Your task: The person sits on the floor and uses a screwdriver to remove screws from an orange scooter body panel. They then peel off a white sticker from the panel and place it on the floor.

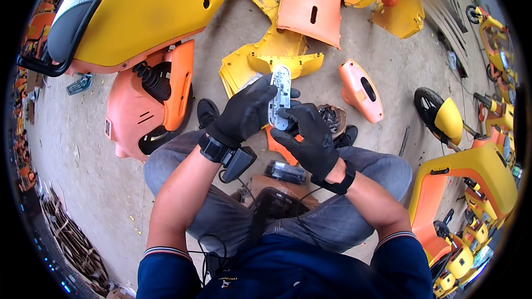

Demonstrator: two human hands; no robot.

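Note:
An oblong pale grey panel with rounded ends point(282, 91), covered in small parts like a circuit board, stands upright between my gloved hands. My left hand point(243, 112) grips its left side, with fingers passing behind it. At its lower end, the thumb and fingers of my right hand point(311, 137) close on the panel; the exact fingertip contact is partly hidden. Just beyond are yellow plastic covers point(271, 50). A bag of small dark parts point(332, 117) lies behind my right hand. Below the hands, a black box-shaped part with a clear top point(285, 171) rests between my legs.
A large yellow scooter body point(144, 11) and a salmon wheel housing point(136, 105) stand at left. Ahead lie a salmon panel point(310, 8) and broken yellow shells point(396, 11). A salmon oval housing point(361, 91) lies at right, near yellow scooters point(471, 182). Cables hang across my lap.

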